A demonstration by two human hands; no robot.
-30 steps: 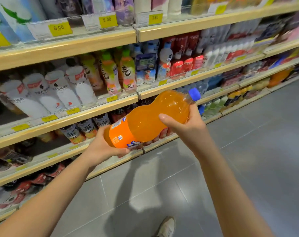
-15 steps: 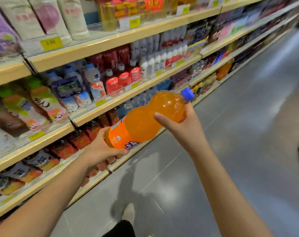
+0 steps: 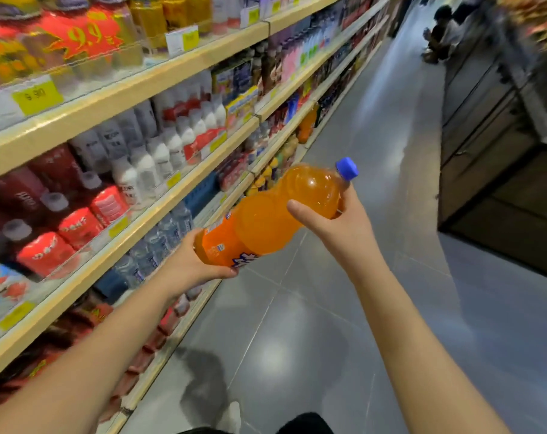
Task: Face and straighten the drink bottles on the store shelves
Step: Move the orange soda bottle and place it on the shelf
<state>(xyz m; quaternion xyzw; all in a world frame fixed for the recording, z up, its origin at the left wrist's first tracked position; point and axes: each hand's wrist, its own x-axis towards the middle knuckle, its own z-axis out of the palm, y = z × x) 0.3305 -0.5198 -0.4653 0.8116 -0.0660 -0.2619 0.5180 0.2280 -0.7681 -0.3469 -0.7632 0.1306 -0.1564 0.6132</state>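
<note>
A large orange soda bottle (image 3: 275, 217) with a blue cap (image 3: 347, 168) lies nearly sideways in the air, cap pointing up and right, out over the aisle floor. My left hand (image 3: 191, 267) grips its base from below. My right hand (image 3: 338, 220) holds the upper body near the neck, thumb across the front. On the left run wooden store shelves (image 3: 159, 211) packed with drink bottles: red and white ones in the middle rows, clear water bottles (image 3: 159, 242) lower down. More orange bottles (image 3: 306, 123) stand farther along a low shelf.
Grey tiled aisle floor (image 3: 297, 339) stretches ahead. A dark counter or cabinet (image 3: 497, 170) lines the right side. A person (image 3: 438, 36) crouches far down the aisle. Yellow price tags (image 3: 37, 97) hang on the shelf edges. My shoe (image 3: 231, 415) shows at the bottom.
The view has swung right along the aisle, so the shelves slide past to the left. Both hands keep the same hold on the orange bottle, which now hangs over the floor.
</note>
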